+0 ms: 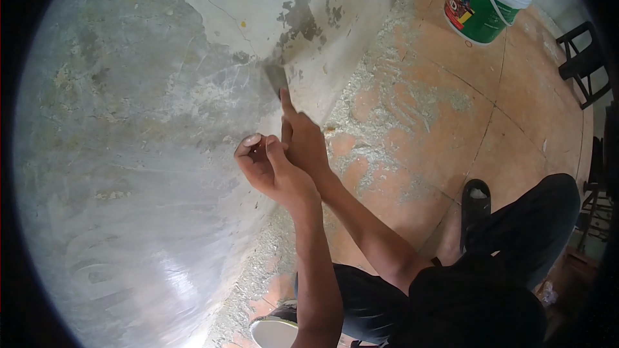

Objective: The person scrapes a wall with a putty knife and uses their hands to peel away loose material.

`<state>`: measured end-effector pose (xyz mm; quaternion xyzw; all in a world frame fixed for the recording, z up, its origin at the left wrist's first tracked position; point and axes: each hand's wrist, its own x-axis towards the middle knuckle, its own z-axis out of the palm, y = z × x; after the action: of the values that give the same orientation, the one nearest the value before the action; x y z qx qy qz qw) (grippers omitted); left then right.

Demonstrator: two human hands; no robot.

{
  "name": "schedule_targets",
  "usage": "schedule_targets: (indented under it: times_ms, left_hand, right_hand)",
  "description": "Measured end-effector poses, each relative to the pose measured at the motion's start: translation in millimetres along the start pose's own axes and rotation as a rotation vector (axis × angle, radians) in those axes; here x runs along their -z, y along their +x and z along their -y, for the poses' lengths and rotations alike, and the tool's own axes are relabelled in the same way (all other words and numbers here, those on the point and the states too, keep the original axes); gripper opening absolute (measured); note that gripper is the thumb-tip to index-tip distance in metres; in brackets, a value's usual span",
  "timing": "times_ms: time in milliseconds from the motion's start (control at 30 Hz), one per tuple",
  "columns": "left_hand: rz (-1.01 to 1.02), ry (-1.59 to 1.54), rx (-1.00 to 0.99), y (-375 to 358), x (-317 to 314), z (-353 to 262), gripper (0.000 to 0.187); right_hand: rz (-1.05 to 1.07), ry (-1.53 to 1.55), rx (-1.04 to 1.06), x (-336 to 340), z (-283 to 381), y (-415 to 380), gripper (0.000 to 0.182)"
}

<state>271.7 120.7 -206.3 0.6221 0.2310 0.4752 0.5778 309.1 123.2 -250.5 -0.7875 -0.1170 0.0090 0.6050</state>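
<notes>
My right hand (305, 144) grips a putty knife (276, 77), its index finger stretched along the back of the blade. The blade lies against the wall (129, 122), at the edge between grey bare plaster and a patch of pale flaking paint. The handle is hidden inside my fist. Just in front of the right wrist, my left hand (274, 171) is curled, thumb near the bent fingers, and I see nothing held in it. My forearms lie close together, the left overlapping the right near the wrists.
Scraped paint flakes (380, 122) cover the orange floor tiles (471, 135) along the wall's foot. A green and white bucket (487, 9) stands at the top right, near a dark stool (583, 64). By my knees is a white-rimmed container (274, 334). One foot wears a black slipper (476, 209).
</notes>
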Motion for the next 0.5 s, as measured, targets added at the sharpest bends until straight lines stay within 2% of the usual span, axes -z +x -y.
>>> schedule_targets:
  times_ms: [67,133,267,300,367,500]
  left_hand:
    - [-0.053,-0.037,0.076,1.7,3.2,0.9,0.007]
    - [-0.075,-0.053,0.107,1.6,9.2,-3.8,0.007]
    - [-0.166,-0.068,0.096,13.0,17.0,-9.0,0.009]
    - [-0.168,-0.061,0.101,14.8,20.8,-9.1,0.009]
    - [-0.229,-0.151,0.228,17.0,30.3,-10.1,0.011]
    - [-0.296,-0.233,0.270,17.2,45.0,-15.0,0.011]
  right_hand:
    - [0.017,-0.020,-0.008,11.1,0.0,4.3,0.049]
    - [-0.053,0.015,0.039,17.5,-1.8,15.3,0.049]
    - [0.044,-0.044,0.028,6.8,8.8,-6.3,0.048]
    - [0.008,-0.045,0.062,6.6,3.8,-1.5,0.048]
    - [0.024,-0.023,0.047,8.0,1.4,7.6,0.049]
    - [0.086,-0.013,0.015,3.4,1.6,-16.0,0.047]
